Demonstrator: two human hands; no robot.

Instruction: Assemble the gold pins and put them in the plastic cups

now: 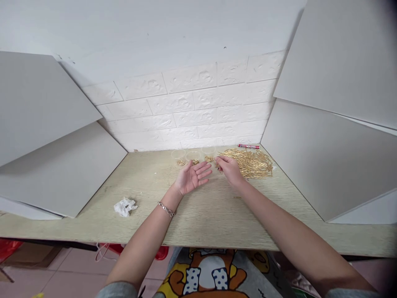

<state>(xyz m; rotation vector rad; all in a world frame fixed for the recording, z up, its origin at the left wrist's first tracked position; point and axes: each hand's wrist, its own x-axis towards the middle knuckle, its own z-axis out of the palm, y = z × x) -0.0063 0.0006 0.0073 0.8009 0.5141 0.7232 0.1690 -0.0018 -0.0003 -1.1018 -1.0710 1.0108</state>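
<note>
Holding left hand (pixel 191 179) palm up, fingers spread; pinching with right hand (pixel 230 169) at left edge of gold pin pile (pixel 252 163) on table (pixel 201 225), can't tell what.

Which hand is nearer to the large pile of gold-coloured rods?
Right. The right hand is at the left edge of the pile; the left hand is farther left.

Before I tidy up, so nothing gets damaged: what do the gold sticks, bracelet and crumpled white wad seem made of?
Gold sticks: likely metal or gold-coated, judging by their yellow shine. Bracelet: probably polished silvery metal, since its links glint. Crumpled white wad: thin and matte, perhaps tissue or plastic film; its creases fit both.
</note>
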